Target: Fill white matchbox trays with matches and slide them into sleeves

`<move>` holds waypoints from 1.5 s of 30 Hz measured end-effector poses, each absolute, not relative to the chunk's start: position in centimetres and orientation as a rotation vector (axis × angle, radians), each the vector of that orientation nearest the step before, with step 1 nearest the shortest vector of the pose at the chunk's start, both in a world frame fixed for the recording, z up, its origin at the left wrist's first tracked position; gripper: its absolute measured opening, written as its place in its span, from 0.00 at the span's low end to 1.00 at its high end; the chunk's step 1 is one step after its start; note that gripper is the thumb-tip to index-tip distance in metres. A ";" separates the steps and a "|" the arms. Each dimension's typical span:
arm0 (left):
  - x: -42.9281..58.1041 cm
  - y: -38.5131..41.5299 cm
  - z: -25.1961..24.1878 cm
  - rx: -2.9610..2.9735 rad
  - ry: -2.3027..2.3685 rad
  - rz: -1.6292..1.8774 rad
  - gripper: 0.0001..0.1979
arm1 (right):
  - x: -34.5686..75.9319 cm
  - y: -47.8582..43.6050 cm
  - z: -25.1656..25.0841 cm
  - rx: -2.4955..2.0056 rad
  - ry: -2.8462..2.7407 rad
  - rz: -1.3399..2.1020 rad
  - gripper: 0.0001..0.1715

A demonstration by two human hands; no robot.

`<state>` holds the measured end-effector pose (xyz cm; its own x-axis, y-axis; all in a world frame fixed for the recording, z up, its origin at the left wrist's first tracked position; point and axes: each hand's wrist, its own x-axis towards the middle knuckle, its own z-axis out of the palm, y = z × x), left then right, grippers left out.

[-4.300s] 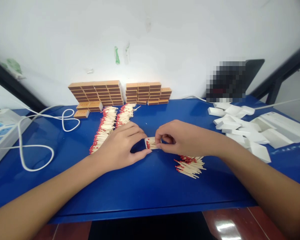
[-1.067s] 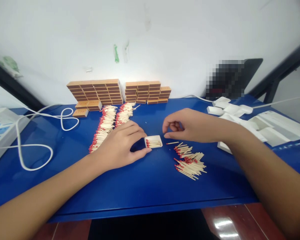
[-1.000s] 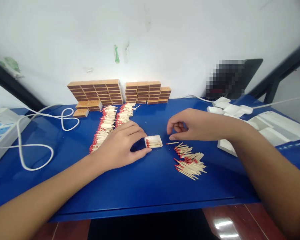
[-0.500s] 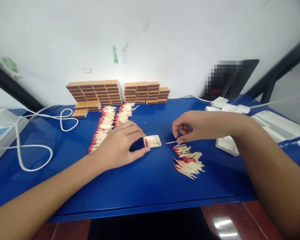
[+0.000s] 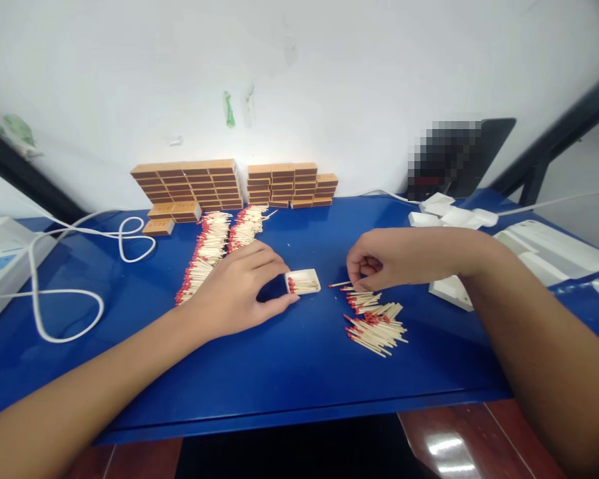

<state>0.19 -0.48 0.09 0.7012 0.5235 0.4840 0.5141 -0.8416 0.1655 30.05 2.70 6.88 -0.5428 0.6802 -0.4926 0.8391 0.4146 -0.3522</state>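
Observation:
My left hand (image 5: 244, 286) rests on the table with thumb and fingers around the left end of a small white matchbox tray (image 5: 310, 275). Red-headed matches (image 5: 304, 287) lie in the tray along its near side. To the right, my right hand (image 5: 379, 261) is closed in a pinch above a loose pile of matches (image 5: 379, 326). One match (image 5: 338, 285) sticks out leftward from under its fingertips, head to the left. Exactly how many matches the fingers grip is hidden. Two long rows of matches (image 5: 210, 243) lie behind my left hand, partly covered by it.
Matchboxes stand in a larger stack (image 5: 190, 179) and a smaller stack (image 5: 282, 183) against the wall. White cable (image 5: 100, 303) loops beside a power strip (image 5: 0, 259) at left. White plastic pieces (image 5: 452, 293) lie at right, below a dark tilted panel (image 5: 492, 153).
My right hand has dipped slightly toward the top of the match pile, its fingers drawn closer together. My left hand and the tray have stayed put.

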 end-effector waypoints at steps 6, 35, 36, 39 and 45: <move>0.3 -0.5 0.2 2.874 0.894 0.812 0.13 | 29.8 2.6 7.0 1.339 2.442 -0.839 0.08; 0.2 -0.5 0.2 2.854 0.906 0.796 0.13 | 29.2 3.0 5.7 1.323 2.592 -0.768 0.15; 0.3 -0.5 0.2 2.853 0.907 0.794 0.12 | 29.2 2.9 5.6 1.328 2.589 -0.762 0.15; 0.3 -0.5 0.2 2.847 0.913 0.784 0.12 | 29.1 2.8 5.6 1.335 2.576 -0.752 0.14; 0.3 -0.6 0.2 2.846 0.924 0.790 0.13 | 29.0 2.6 6.1 1.360 2.666 -0.794 0.14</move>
<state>0.26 -0.57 0.23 0.6916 0.5606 0.4554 0.5369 -0.8208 0.1951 28.99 2.61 6.06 -0.6133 0.7444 -0.2642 0.7676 0.4830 -0.4212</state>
